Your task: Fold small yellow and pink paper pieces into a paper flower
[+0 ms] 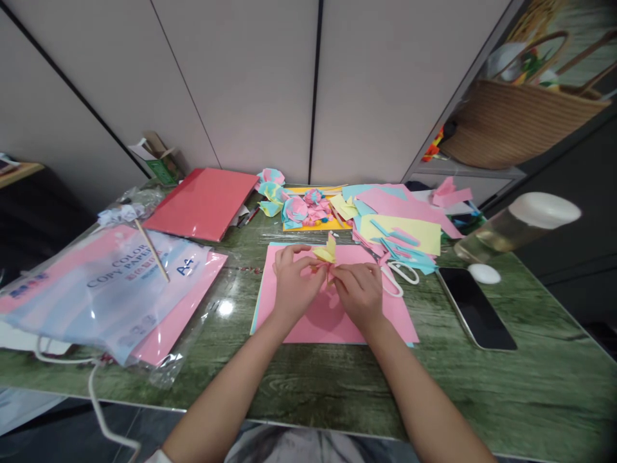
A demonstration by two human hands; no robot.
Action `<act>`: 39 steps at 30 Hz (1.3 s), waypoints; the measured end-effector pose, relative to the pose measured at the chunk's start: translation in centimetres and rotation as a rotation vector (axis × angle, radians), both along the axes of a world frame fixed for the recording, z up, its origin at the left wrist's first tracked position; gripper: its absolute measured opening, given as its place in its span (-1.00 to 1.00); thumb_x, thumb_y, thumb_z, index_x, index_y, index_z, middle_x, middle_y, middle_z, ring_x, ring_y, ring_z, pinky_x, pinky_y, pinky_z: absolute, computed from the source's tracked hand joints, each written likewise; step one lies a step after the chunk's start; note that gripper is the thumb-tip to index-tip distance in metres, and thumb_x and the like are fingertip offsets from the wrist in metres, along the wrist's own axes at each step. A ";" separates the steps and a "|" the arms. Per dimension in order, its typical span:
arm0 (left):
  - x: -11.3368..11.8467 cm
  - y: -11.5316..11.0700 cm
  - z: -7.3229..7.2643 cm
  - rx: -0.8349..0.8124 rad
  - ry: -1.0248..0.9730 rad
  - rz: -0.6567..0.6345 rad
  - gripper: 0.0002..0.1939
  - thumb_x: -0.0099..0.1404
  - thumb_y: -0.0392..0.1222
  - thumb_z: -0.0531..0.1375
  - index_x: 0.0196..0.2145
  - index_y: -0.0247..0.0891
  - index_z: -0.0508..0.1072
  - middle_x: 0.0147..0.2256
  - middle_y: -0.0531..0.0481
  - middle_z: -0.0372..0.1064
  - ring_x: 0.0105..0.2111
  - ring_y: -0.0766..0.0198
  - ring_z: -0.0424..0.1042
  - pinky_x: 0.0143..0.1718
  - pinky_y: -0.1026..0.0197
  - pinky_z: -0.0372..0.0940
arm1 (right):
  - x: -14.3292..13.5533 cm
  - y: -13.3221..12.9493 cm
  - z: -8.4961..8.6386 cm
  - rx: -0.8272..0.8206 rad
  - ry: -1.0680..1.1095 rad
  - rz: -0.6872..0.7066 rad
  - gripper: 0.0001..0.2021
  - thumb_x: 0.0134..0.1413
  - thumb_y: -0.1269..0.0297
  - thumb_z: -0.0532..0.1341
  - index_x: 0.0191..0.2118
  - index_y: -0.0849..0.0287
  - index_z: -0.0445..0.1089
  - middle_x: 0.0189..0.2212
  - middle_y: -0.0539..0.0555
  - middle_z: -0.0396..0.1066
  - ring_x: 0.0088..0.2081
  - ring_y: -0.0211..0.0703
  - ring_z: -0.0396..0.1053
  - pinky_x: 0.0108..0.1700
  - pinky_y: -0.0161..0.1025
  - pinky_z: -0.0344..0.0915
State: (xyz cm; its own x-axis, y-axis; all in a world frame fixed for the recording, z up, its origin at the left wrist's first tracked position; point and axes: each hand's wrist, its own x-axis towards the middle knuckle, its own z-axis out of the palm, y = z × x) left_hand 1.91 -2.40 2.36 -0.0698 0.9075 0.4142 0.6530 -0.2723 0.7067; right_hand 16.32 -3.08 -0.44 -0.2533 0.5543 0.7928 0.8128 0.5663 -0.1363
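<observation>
Pinching small yellow folded paper (326,251), both hands (327,283) have fingertips nearly closed.

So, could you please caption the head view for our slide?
Left hand and right hand hold a folded yellow paper piece over pink paper.

The small piece of paper (326,253) in front of you is yellow, and the top sheet (303,329) under it is pink. Your table (332,381) is green, with darker streaks like wood grain. The folder (205,202) is plain red. The paper pack (120,292) shows pink and pale blue bands. The woven bag (523,122) is brown, finely ribbed.
</observation>
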 end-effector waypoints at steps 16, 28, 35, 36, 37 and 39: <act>0.0 0.5 -0.7 -0.029 0.019 -0.025 -0.94 0.04 -0.16 0.24 -0.47 -0.14 0.49 -0.24 0.01 0.33 -0.13 0.17 0.24 -0.08 0.06 0.14 | 0.1 0.1 0.2 0.034 -0.083 0.001 -0.93 0.04 0.45 0.16 -0.38 0.14 0.33 -0.39 -0.03 0.46 -0.36 -0.30 0.30 -0.21 -0.21 0.00; 0.1 0.6 -1.7 -0.080 -0.020 -0.046 -0.91 0.10 -0.14 0.20 -0.42 -0.16 0.48 -0.17 -0.02 0.27 -0.10 0.18 0.19 -0.04 0.07 0.12 | 0.1 0.2 -0.1 0.001 -0.092 -0.005 -0.89 0.09 0.44 0.12 -0.34 0.11 0.35 -0.38 -0.02 0.47 -0.33 -0.30 0.33 -0.18 -0.19 -0.01; 0.7 0.4 -2.0 -0.050 -0.022 -0.066 -0.88 0.18 -0.17 0.13 -0.35 -0.17 0.45 0.01 -0.04 0.18 0.03 0.14 0.10 0.03 0.02 0.04 | 0.3 0.3 -0.5 -0.035 -0.023 0.001 -0.89 0.10 0.42 0.12 -0.32 0.10 0.37 -0.36 -0.02 0.47 -0.30 -0.29 0.35 -0.15 -0.18 -0.01; 0.7 0.5 -2.2 -0.040 -0.023 -0.081 -0.87 0.20 -0.18 0.11 -0.34 -0.18 0.44 0.04 -0.03 0.16 0.05 0.15 0.09 0.05 0.02 0.03 | 0.3 0.4 -0.5 -0.037 -0.010 0.002 -0.89 0.10 0.41 0.12 -0.33 0.10 0.37 -0.36 -0.02 0.47 -0.30 -0.29 0.35 -0.15 -0.18 -0.01; 0.8 0.5 -2.3 -0.031 -0.024 -0.095 -0.86 0.21 -0.18 0.09 -0.34 -0.18 0.44 0.06 -0.03 0.15 0.06 0.15 0.08 0.06 0.02 0.02 | 0.3 0.4 -0.5 -0.035 0.005 0.002 -0.90 0.10 0.41 0.12 -0.34 0.10 0.37 -0.36 -0.02 0.47 -0.31 -0.29 0.36 -0.14 -0.18 -0.02; 0.7 0.6 -2.4 -0.022 -0.035 -0.112 -0.84 0.24 -0.18 0.06 -0.34 -0.19 0.44 0.08 -0.03 0.13 0.08 0.17 0.06 0.07 0.03 0.01 | 0.3 0.5 -0.5 -0.029 0.034 0.005 -0.90 0.10 0.42 0.12 -0.35 0.11 0.36 -0.38 -0.02 0.48 -0.32 -0.29 0.36 -0.14 -0.18 -0.02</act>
